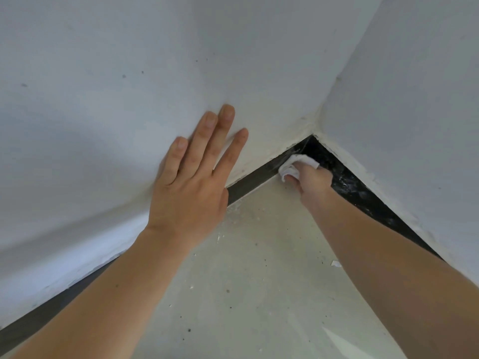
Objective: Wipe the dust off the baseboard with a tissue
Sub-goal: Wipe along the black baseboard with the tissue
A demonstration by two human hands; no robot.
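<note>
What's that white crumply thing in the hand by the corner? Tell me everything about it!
It is a tissue, white, thin and soft-looking, scrunched into a wrinkly wad. The right hand grips it, so only part of it pokes out. It is pressed against the dark baseboard, close to the corner of the room. No dirt shows on the part that can be seen.

A matt white plastered wall (103, 60), marked with a few small dark specks, stood behind the left hand (191, 182). It met a second plain white wall (414, 99) in a corner just beyond the right hand (312, 180). Below both hands lay a pale grey dusty floor (246, 294), strewn with white flakes (336, 263) and dark spots, under soft, even light.
</note>
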